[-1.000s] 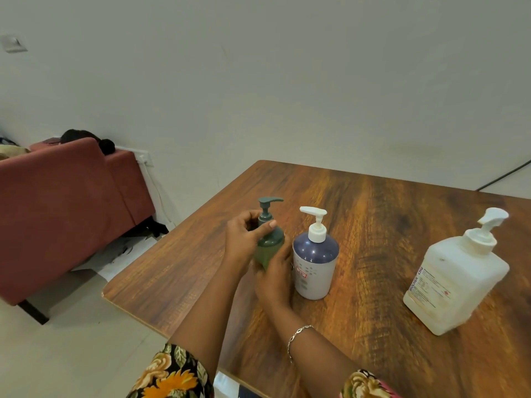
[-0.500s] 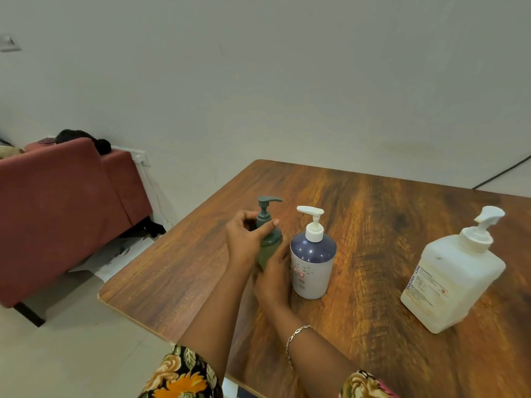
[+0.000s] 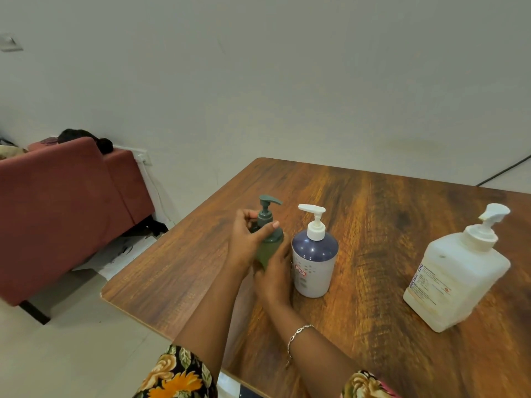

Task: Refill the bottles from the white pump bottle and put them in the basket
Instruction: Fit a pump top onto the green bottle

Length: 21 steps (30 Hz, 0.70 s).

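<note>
Green bottle (image 3: 269, 248), nine o'clock of the white pump bottle (image 3: 457, 271): my left hand (image 3: 247, 245) grips its pump collar, my right hand (image 3: 274, 278) clasps its base. Step, I judge: uncapping; next, twist collar free.

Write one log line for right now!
left hand: grips neck of small green plastic pump bottle | right hand: holds its base | basket: unseen
</note>
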Each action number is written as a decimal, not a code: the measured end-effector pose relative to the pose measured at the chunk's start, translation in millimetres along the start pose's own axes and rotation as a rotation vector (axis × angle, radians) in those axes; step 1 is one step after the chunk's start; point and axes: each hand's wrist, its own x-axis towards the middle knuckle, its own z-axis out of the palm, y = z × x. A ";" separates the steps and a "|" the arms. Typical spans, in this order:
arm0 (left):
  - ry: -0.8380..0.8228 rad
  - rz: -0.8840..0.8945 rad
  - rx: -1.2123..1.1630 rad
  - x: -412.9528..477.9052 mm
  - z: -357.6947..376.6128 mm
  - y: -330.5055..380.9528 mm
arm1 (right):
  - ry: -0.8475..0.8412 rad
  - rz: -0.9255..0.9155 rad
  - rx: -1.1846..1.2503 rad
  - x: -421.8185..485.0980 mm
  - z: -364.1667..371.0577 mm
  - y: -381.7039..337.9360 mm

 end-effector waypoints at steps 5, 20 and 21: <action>-0.024 0.157 -0.008 -6.6 -1.9 -5.3 | -0.001 0.006 0.025 2.0 0.9 1.3; 0.094 0.122 -0.024 -7.7 9.0 -7.3 | 0.032 -0.006 0.094 0.5 -0.6 1.4; 0.088 0.138 -0.004 -9.2 10.7 -5.9 | 0.039 -0.010 0.071 0.4 -1.6 1.4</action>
